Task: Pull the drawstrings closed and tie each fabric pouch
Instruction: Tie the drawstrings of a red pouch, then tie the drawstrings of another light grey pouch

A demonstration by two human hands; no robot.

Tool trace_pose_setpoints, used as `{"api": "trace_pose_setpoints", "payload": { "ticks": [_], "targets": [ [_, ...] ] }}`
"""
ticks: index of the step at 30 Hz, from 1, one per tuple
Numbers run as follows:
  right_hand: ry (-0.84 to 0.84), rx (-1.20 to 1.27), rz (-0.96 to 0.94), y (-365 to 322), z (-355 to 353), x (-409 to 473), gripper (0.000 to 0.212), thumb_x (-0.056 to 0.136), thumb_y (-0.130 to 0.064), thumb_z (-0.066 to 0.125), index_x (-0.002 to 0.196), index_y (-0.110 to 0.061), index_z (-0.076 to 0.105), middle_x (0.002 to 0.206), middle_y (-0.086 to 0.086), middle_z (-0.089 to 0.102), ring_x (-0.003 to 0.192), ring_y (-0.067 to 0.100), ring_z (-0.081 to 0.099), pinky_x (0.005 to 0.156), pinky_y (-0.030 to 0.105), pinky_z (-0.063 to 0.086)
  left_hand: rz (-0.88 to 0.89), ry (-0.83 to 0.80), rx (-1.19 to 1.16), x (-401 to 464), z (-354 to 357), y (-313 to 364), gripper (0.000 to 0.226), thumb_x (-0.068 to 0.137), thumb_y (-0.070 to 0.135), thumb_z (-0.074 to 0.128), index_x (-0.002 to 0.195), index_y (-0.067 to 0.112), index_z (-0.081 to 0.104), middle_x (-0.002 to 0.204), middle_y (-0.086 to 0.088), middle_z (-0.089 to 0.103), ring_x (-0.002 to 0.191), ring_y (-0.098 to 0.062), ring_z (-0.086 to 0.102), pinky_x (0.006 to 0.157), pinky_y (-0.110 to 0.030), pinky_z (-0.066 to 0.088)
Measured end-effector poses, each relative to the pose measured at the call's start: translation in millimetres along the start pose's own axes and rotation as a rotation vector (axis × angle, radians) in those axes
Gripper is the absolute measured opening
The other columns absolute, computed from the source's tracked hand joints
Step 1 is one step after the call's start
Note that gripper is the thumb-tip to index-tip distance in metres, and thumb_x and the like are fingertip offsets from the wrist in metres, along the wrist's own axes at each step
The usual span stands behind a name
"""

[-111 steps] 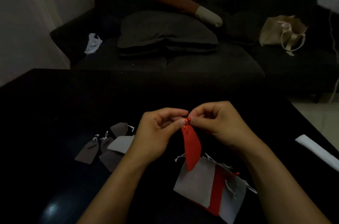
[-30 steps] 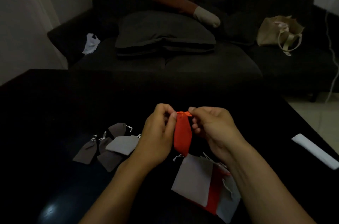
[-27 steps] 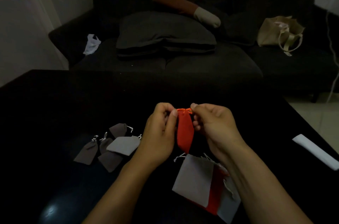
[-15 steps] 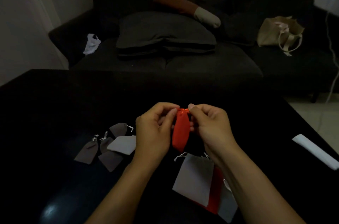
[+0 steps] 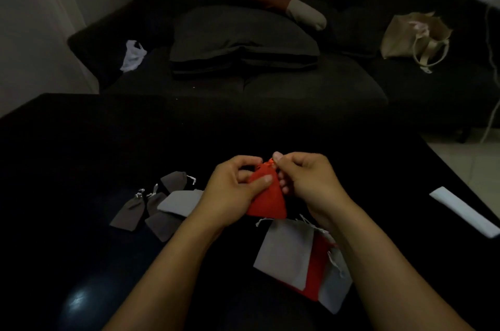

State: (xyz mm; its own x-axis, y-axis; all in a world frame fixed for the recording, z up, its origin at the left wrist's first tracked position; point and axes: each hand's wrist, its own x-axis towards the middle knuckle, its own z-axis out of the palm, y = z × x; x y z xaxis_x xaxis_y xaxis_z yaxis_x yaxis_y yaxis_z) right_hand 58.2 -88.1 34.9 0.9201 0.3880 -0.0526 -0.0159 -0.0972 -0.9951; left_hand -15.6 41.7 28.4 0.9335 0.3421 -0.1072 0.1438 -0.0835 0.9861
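Note:
A small red pouch [image 5: 267, 199] hangs above the black table [image 5: 81, 146] between both hands, its gathered neck pointing up. My left hand [image 5: 232, 192] grips the pouch's upper body, thumb pressed across its front. My right hand [image 5: 305, 181] pinches the red drawstring at the neck. To the left lie several grey pouches [image 5: 151, 208] with tied silver strings. Under my right forearm sits a stack of flat pouches [image 5: 286, 255], grey ones with a red one [image 5: 315, 268] between them, white strings loose.
A white folded strip [image 5: 465, 211] lies near the table's right edge. Behind the table stands a dark sofa [image 5: 270, 78] with a grey cushion [image 5: 243, 35], a beige tote bag [image 5: 414, 35] and a white plastic bag [image 5: 134, 55].
The red pouch has turned from edge-on to showing its wide face and hangs slightly lower. My left thumb now lies across its front, while my right hand keeps pinching the string at the neck.

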Motion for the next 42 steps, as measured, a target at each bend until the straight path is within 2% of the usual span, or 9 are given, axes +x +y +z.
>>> {"api": "trace_pose_setpoints", "payload": {
  "ticks": [4,8,15,19,22,27,33,38,42],
  "targets": [
    [-0.230,-0.487,0.039,-5,-19,0,0.042,0.091,-0.049,0.062,0.083,-0.010,0.073,0.072,0.003,0.068,0.065,0.014,0.064,0.061,0.028,0.052,0.065,0.230,0.504,3,-25,-5,0.035,0.086,0.010,0.068,0.120,0.018,0.062,0.100,-0.003,0.071,0.086,-0.017,0.067,0.075,-0.029,0.054],
    [-0.394,-1.120,0.091,14,-22,-7,0.026,0.069,-0.033,0.087,0.085,-0.020,0.070,0.085,-0.003,0.069,0.079,0.012,0.066,0.075,0.033,0.058,-0.125,0.207,0.959,-1,-53,-10,0.032,0.093,0.023,0.056,0.123,0.014,0.051,0.110,-0.008,0.061,0.091,-0.024,0.057,0.078,-0.034,0.047],
    [-0.425,-0.941,-0.062,9,-20,-7,0.008,0.080,-0.014,0.077,0.078,-0.019,0.070,0.078,-0.004,0.069,0.074,0.007,0.066,0.063,0.021,0.055,-0.148,0.177,1.176,-7,-45,-5,0.041,0.098,0.032,0.047,0.129,0.007,0.043,0.135,-0.019,0.046,0.124,-0.036,0.044,0.095,-0.044,0.041],
    [-0.380,-0.601,-0.229,-19,-30,-9,0.008,0.085,-0.007,0.072,0.085,-0.013,0.066,0.075,0.001,0.067,0.070,0.008,0.062,0.068,0.029,0.051,0.146,0.148,0.568,-12,-25,16,0.048,0.092,0.054,0.054,0.123,0.017,0.061,0.117,-0.001,0.066,0.111,-0.018,0.062,0.094,-0.037,0.050],
    [-0.354,-0.325,-0.300,-38,-35,-18,0.007,0.088,-0.005,0.069,0.094,-0.008,0.067,0.082,0.008,0.068,0.077,0.010,0.064,0.071,0.024,0.051,0.122,-0.099,0.095,-25,-9,22,0.027,0.091,0.028,0.066,0.114,0.014,0.067,0.104,-0.003,0.074,0.097,-0.011,0.070,0.082,-0.026,0.056],
    [-0.268,-0.050,-0.235,-54,-43,-31,0.032,0.086,-0.003,0.069,0.117,-0.013,0.066,0.094,0.014,0.074,0.087,0.019,0.072,0.078,0.026,0.058,0.084,-0.058,-0.286,-30,-1,30,0.023,0.088,0.011,0.068,0.111,0.010,0.068,0.103,-0.013,0.075,0.098,-0.028,0.072,0.085,-0.040,0.057],
    [-0.093,-0.135,-0.099,-58,-53,-27,0.010,0.088,-0.014,0.070,0.095,-0.013,0.077,0.083,0.010,0.075,0.069,0.012,0.064,0.062,0.018,0.054,0.109,0.094,-0.356,-21,0,35,0.019,0.087,0.013,0.069,0.105,0.006,0.068,0.096,-0.013,0.076,0.087,-0.024,0.074,0.069,-0.030,0.058],
    [0.001,-0.104,-0.099,-57,-51,-18,0.015,0.092,-0.019,0.065,0.085,-0.016,0.078,0.074,0.002,0.071,0.064,0.008,0.060,0.062,0.021,0.051,0.095,0.060,-0.375,-15,5,41,0.030,0.099,0.027,0.052,0.107,0.005,0.071,0.101,-0.017,0.075,0.096,-0.030,0.072,0.086,-0.041,0.056],
    [0.065,-0.121,-0.105,-58,-51,-15,0.021,0.092,-0.021,0.067,0.079,-0.008,0.076,0.066,0.004,0.068,0.056,0.008,0.056,0.056,0.021,0.050,0.159,0.164,-0.278,-13,1,48,0.037,0.103,0.029,0.044,0.096,0.006,0.072,0.085,-0.010,0.076,0.079,-0.019,0.074,0.067,-0.028,0.060]
  ]
}}
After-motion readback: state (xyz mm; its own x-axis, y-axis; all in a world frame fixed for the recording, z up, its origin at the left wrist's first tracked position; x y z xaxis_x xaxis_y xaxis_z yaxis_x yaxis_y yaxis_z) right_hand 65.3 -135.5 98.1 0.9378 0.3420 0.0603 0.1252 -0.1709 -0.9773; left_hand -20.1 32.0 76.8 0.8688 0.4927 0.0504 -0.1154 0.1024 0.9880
